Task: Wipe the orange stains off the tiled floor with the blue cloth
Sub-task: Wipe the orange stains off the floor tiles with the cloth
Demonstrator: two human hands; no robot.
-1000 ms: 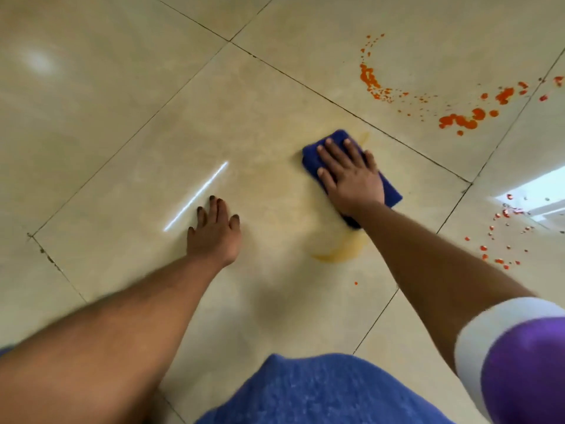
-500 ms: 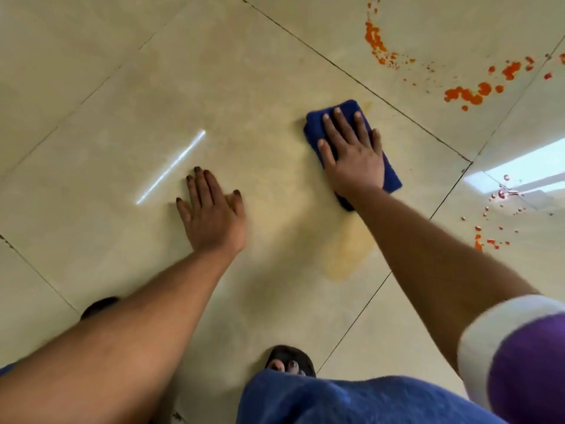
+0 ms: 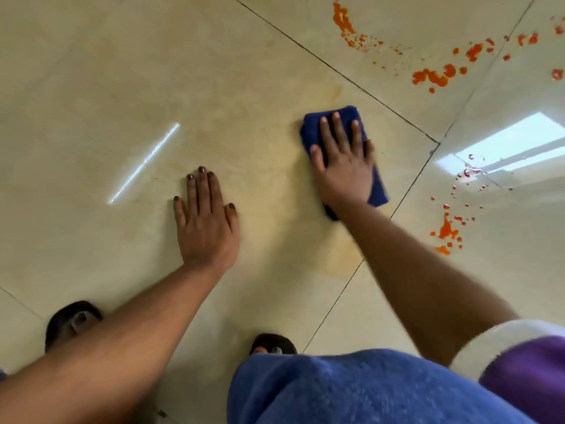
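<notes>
Cloth (image 3: pixel 333 125) lies flat on the floor (image 3: pixel 91 71) under the right hand (image 3: pixel 344 166), palm down, fingers spread and pressing; nothing is pinched, the cloth is held by downward pressure only. Long axis of the folded cloth runs roughly 11 to 5 o'clock, in line with the forearm. Blue edges show past the fingertips and at the wrist side.

Left hand (image 3: pixel 206 221) is flat on bare tile at about 8 o'clock from the cloth, fingers together, apparently bracing; it holds nothing.

Stains: main arc (image 3: pixel 434 76) lies at about 1 o'clock from the cloth, across the grout line (image 3: pixel 382 102), on the next tile. Second cluster (image 3: pixel 446 232) sits at about 4 o'clock, across the other grout line. A faint yellowish smear (image 3: pixel 342 261) remains at 6 o'clock, just below the wrist.

Judgement: the right hand is the nearer to all three patches. The smear is closest; the 1 o'clock arc is the heaviest and calls for a push away from the body. Most wiping is not yet done.
</notes>
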